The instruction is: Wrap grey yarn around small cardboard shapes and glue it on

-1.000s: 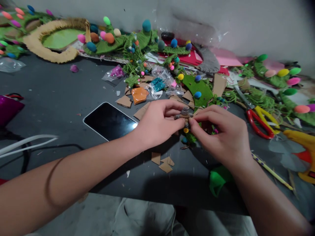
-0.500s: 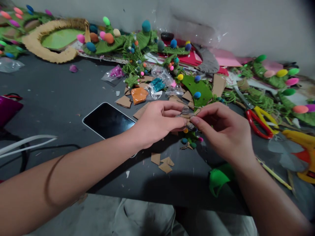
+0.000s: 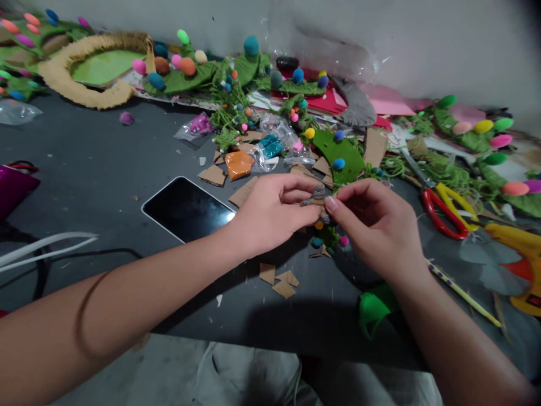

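Note:
Between my hands is a small cardboard piece (image 3: 318,195) partly wrapped in grey yarn. My left hand (image 3: 276,211) pinches it from the left, thumb below and fingers above. At its right side, the thumb and forefinger of my right hand (image 3: 376,223) are pressed together on the grey yarn, most of which their tips hide. Just below the fingers lies a green piece with small coloured balls (image 3: 316,242), partly covered by my hands. A phone (image 3: 186,206) with a dark screen rests beside my left wrist.
Scissors (image 3: 446,211) and a yellow glue gun (image 3: 518,248) lie at the right, near a pale yellow stick (image 3: 465,293). Cardboard scraps (image 3: 284,287) sit near the table's front edge. Behind are green yarn-wrapped shapes with balls (image 3: 181,79) and an orange packet (image 3: 239,164).
My right hand has shifted slightly left and down against the wrapped piece, uncovering more of the pale yellow stick. My left hand stays almost where it was.

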Demonstrator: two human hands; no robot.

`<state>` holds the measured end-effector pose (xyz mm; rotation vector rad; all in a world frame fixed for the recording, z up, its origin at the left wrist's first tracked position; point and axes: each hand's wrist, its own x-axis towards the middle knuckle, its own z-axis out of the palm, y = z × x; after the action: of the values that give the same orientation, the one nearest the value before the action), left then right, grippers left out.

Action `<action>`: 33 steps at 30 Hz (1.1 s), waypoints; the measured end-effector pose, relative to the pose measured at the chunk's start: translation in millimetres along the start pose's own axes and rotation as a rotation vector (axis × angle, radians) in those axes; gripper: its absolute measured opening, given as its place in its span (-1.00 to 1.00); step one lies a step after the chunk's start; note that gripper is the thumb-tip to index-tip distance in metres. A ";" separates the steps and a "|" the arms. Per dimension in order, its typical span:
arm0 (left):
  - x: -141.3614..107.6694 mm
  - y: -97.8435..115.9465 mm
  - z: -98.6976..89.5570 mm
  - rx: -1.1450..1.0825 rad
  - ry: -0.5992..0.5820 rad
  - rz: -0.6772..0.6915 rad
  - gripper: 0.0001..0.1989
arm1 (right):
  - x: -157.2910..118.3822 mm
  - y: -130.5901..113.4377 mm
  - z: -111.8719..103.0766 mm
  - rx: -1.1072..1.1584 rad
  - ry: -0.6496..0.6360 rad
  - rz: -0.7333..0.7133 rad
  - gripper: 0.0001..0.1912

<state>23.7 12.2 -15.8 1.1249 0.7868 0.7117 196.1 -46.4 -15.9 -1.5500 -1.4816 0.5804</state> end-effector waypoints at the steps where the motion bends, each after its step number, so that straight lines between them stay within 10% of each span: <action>1: -0.1 -0.5 -0.1 0.004 -0.008 0.012 -0.74 | 0.2 -0.2 0.3 0.018 0.001 -0.004 -0.84; 33: -3.7 1.5 2.9 0.011 -0.044 0.022 -0.74 | 3.8 -1.3 -2.8 0.150 -0.074 0.035 -0.91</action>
<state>23.9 8.1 -13.0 1.1566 0.7426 0.6997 198.3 -43.7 -12.6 -1.4543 -1.4339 0.7595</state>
